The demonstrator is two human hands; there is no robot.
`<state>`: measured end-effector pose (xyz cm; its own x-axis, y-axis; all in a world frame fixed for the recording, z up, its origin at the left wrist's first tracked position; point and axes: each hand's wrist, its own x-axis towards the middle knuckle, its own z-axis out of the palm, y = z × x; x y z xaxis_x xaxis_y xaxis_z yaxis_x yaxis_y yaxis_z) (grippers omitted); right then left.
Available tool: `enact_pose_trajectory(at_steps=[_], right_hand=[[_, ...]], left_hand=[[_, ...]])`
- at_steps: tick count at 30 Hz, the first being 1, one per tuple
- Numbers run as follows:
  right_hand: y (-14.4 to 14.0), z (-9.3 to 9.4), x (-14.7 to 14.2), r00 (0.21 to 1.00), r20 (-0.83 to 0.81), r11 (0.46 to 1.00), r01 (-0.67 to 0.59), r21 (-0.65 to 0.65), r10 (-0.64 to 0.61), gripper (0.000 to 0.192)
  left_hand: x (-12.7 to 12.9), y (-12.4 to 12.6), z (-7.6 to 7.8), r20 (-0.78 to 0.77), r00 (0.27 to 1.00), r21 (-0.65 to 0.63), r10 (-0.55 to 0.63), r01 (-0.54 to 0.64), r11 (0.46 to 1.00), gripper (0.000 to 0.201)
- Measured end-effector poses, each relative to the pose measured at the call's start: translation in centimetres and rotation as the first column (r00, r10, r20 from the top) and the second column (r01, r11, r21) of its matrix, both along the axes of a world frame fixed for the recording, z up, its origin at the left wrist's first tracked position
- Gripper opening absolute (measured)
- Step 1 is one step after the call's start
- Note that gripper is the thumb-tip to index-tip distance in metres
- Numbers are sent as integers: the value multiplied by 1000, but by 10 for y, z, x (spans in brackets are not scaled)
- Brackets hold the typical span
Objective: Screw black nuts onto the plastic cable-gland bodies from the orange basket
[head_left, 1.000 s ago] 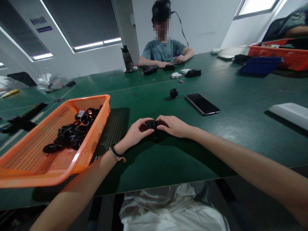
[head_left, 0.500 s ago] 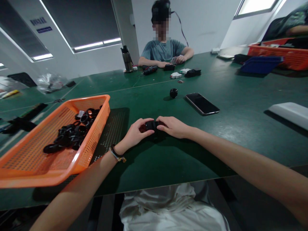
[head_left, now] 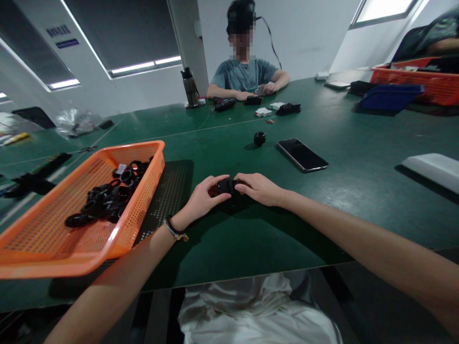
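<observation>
Between my two hands, just above or on the green table (head_left: 229, 248), is a small black cylindrical part (head_left: 224, 187). My left hand (head_left: 205, 197) grips it from the left, thumb below and fingers above. On its right end, the fingertips of my right hand (head_left: 258, 188) are pinched; they partly hide that end. A similar round black part (head_left: 259, 138) stands by itself farther back. Left of my hands, an orange perforated basket (head_left: 143, 200) holds a heap of black ring-shaped and round parts (head_left: 103, 200).
A smartphone (head_left: 303, 155) lies right of the loose part. Farther right are a white object (head_left: 433, 169), a blue bin (head_left: 390, 98) and a red basket (head_left: 423, 83). Across the table sits a person (head_left: 242, 74), near a bottle (head_left: 190, 88) and a power tool (head_left: 224, 105).
My hands hold nearly the same pose around the black part. The whole view has shifted very slightly; nothing else has visibly moved.
</observation>
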<state>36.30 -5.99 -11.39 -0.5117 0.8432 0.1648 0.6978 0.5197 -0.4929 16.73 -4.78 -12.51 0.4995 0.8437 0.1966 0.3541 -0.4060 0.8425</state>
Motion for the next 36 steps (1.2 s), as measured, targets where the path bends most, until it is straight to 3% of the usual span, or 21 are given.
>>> enact_pose_trajectory(at_steps=[2,6,12,21,28,36], right_hand=[[0,-1,1,999,-46,999,1,51,1,27],[-1,-2,2,997,-23,984,-67,165,71,56],[-2,-3,0,998,48,967,-46,250,35,44],[-3,1,-2,981,194,911,-106,398,29,39],[-3,0,-2,980,198,921,-106,374,32,41],[-4,-3,-2,996,87,963,-56,263,34,37]], left_hand=[[1,1,1,38,999,-79,28,-25,997,52],[3,4,1,74,997,-221,35,-17,975,45],[2,3,2,50,999,-213,20,-9,977,35],[4,2,3,72,997,-184,12,2,983,36],[3,1,1,-2,999,-89,44,-44,995,37],[2,-1,0,-36,998,48,53,-51,998,37]])
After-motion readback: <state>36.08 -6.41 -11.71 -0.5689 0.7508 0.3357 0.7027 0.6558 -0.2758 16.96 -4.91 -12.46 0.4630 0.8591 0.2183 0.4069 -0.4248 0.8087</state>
